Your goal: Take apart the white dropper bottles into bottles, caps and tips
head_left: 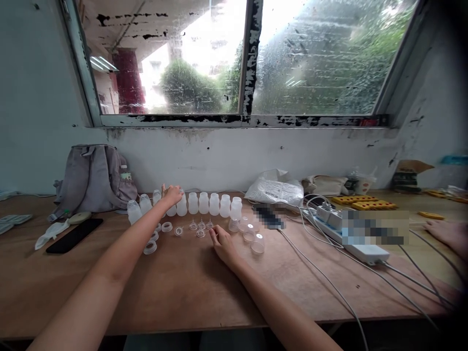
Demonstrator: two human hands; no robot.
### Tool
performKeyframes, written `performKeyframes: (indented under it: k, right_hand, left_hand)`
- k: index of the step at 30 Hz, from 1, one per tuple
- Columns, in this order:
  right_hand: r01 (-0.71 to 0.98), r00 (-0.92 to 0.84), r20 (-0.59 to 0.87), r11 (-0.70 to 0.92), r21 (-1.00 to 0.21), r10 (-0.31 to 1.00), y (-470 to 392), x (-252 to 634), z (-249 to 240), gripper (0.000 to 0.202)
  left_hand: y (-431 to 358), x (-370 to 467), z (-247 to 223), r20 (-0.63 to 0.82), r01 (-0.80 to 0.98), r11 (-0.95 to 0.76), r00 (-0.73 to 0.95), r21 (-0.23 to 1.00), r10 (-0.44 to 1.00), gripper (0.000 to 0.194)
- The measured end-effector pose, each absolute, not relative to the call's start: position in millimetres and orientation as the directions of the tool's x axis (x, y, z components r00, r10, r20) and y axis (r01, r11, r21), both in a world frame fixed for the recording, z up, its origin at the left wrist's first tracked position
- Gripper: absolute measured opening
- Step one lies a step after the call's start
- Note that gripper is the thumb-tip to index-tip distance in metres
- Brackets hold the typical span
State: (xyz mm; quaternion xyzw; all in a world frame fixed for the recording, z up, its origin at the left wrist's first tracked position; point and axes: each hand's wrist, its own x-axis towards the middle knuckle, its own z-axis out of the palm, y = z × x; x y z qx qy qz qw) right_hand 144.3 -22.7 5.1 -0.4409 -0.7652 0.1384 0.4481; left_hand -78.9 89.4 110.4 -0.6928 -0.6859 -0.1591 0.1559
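Note:
A row of several small translucent plastic bottles (208, 204) stands along the back of the wooden table (190, 287). My left hand (170, 195) reaches far forward and grasps one bottle near the left part of the row. My right hand (222, 244) rests on the table with fingers apart, holding nothing, just in front of small clear teats (200, 225). Screw rings (167, 226) lie left of the teats. Clear caps (258, 243) sit to the right of my right hand.
A grey backpack (93, 179) leans at the back left, with a black phone (74, 235) in front of it. A white power strip (351, 241) with cables lies at the right. Another person's hand (448, 233) rests at the far right edge. A plastic bag (274, 190) lies behind.

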Motion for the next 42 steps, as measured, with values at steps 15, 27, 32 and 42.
performKeyframes:
  k: [15, 27, 32, 42]
  right_hand:
    - [0.605, -0.226, 0.558, 0.564, -0.562, 0.799, -18, 143, 1, 0.026]
    - [0.618, -0.233, 0.557, 0.563, -0.549, 0.797, -16, 143, 0, 0.025]
    - [0.640, -0.297, 0.551, 0.591, -0.492, 0.780, -21, 141, 0, 0.018]
    - [0.701, -0.403, 0.521, 0.620, -0.352, 0.752, -30, 138, 0, 0.013]
  left_hand:
    - [98, -82, 106, 0.449, 0.978, -0.074, 0.157, -0.196, 0.880, 0.023]
    - [81, -82, 107, 0.539, 0.966, -0.126, 0.231, -0.225, 0.810, 0.038]
    - [36, -93, 90, 0.484, 0.878, -0.333, 0.469, -0.344, 0.738, 0.025]
    - [-27, -93, 26, 0.501, 0.887, -0.458, 0.423, -0.060, 0.755, 0.014]
